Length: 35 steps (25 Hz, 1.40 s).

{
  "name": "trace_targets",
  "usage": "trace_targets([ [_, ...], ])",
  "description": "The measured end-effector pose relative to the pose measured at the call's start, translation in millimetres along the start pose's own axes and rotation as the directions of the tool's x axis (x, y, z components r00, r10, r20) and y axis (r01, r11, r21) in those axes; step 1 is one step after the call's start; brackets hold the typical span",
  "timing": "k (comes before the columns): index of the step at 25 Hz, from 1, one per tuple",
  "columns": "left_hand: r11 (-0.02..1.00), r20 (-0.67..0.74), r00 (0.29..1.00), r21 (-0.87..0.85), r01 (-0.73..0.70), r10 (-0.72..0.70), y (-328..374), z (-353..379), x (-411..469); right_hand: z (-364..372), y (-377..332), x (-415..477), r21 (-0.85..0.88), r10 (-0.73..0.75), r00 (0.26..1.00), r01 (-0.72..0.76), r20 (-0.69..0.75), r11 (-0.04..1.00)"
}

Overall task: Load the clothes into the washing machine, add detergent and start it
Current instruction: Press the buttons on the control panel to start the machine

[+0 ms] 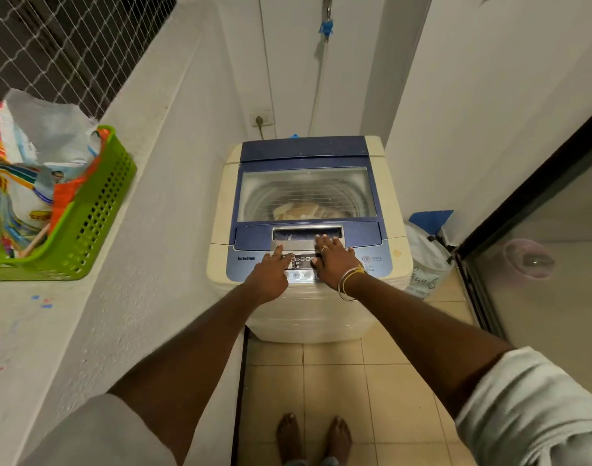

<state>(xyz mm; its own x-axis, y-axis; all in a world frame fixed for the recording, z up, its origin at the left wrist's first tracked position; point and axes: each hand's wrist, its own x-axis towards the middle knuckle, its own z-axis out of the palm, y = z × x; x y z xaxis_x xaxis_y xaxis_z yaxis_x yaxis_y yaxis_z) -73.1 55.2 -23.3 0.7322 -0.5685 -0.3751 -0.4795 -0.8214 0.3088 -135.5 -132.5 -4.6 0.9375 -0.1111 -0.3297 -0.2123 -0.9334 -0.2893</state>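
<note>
A cream and blue top-loading washing machine (321, 317) stands ahead with its blue-framed lid (306, 149) down. Through the lid's window I see pale clothes (301, 210) in the drum. My left hand (271, 272) lies flat over the left side of the control panel (372, 262), fingers straight and touching the buttons. My right hand (333, 257) rests with straight fingers on the silver lid handle (306, 235) and the panel's middle. Neither hand holds anything. No detergent container is plainly visible.
A green plastic basket (86, 210) full of packets and bags sits on the white ledge at left. A white laundry bag (422, 257) stands right of the machine, beside a glass sliding door (540, 250). A wall socket (262, 120) is behind the machine. Tiled floor lies below.
</note>
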Motion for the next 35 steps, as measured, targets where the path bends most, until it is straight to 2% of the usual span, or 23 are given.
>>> trace_targets([
  [5, 0.999, -0.075, 0.997, 0.051, -0.017, 0.021, -12, 20, -35, 24, -10, -45, -0.036, -0.011, 0.994, 0.007, -0.109, 0.999],
  [11, 0.993, -0.184, 0.978, 0.091, -0.080, 0.095, -2, 19, -75, 45, -11, -81, -0.106, -0.001, 0.997, -0.007, -0.075, 0.994],
  [16, 0.953, -0.149, 0.965, 0.249, -0.175, 0.217, 5, 37, -105, 62, -17, -101, -0.129, 0.011, 0.999, -0.017, -0.050, 0.991],
  [31, 0.965, -0.134, 0.979, 0.233, -0.120, 0.154, 14, 41, -104, 70, -27, -107, -0.145, -0.003, 0.999, -0.002, -0.035, 0.989],
  [35, 0.970, -0.144, 0.978, 0.213, -0.120, 0.152, 15, 42, -99, 56, -13, -97, -0.099, 0.100, 0.994, -0.105, -0.053, 0.989],
])
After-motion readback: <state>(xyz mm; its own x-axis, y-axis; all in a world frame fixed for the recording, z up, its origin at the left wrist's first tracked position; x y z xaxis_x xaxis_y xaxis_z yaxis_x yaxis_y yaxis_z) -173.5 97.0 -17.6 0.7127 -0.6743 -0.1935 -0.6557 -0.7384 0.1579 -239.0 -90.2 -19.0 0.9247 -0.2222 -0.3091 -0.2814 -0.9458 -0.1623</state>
